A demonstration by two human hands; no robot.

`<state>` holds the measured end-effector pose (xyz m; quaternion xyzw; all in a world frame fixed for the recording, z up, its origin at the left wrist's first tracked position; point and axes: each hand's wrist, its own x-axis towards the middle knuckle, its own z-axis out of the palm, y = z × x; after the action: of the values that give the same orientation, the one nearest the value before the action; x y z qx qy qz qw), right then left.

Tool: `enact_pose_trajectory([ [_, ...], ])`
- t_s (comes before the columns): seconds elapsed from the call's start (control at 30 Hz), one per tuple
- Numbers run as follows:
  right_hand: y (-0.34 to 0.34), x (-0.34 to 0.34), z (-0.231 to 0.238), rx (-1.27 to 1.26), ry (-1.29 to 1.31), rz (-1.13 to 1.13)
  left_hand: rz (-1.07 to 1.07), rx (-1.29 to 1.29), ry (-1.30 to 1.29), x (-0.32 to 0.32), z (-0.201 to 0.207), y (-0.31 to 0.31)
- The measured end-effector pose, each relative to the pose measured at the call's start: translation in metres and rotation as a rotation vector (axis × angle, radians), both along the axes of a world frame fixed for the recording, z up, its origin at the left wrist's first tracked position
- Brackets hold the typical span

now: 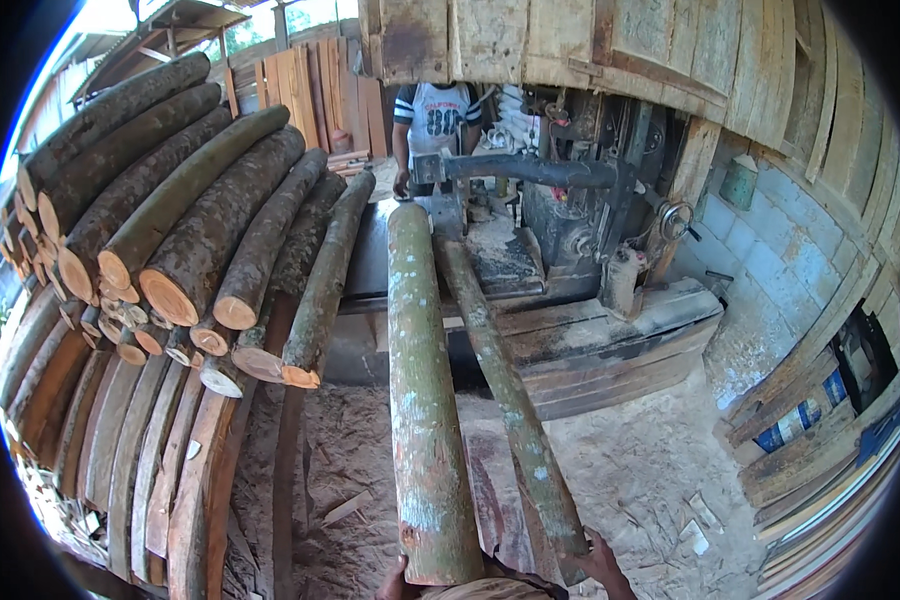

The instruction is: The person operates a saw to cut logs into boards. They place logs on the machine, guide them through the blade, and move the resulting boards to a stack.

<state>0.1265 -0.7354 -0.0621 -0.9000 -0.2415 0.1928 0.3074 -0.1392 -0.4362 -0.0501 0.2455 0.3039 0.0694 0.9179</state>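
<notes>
Two long greenish logs run away from me toward a saw machine (570, 215). The thick log (425, 400) lies on the left, the thinner log (515, 400) on the right. My left hand (394, 582) sits under the near end of the thick log at the bottom edge. My right hand (602, 562) grips the near end of the thinner log. Another person (430, 125) in a white and dark shirt stands at the far end of the logs, one hand by the machine.
A tall stack of round logs (180, 220) fills the left side, with curved bark slabs (140, 460) below it. Sawdust covers the floor (650, 470). A grey block wall (780, 270) and leaning planks (830, 440) stand at the right. Wooden boards hang overhead.
</notes>
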Motion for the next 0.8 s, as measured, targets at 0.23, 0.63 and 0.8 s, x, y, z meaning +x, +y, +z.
enact_pose_trajectory([
  [0.23,0.004,0.028,-0.058,0.017,0.621,-0.696,0.050,-0.018,0.058,0.049,-0.017,0.080],
  [0.63,-0.072,-0.014,-0.123,-0.806,0.298,-0.551,-0.001,0.174,0.029,0.259,0.000,0.366],
  [0.8,-0.041,-0.051,-0.084,-0.916,0.032,-0.367,-0.001,0.164,0.048,0.286,-0.014,0.414],
])
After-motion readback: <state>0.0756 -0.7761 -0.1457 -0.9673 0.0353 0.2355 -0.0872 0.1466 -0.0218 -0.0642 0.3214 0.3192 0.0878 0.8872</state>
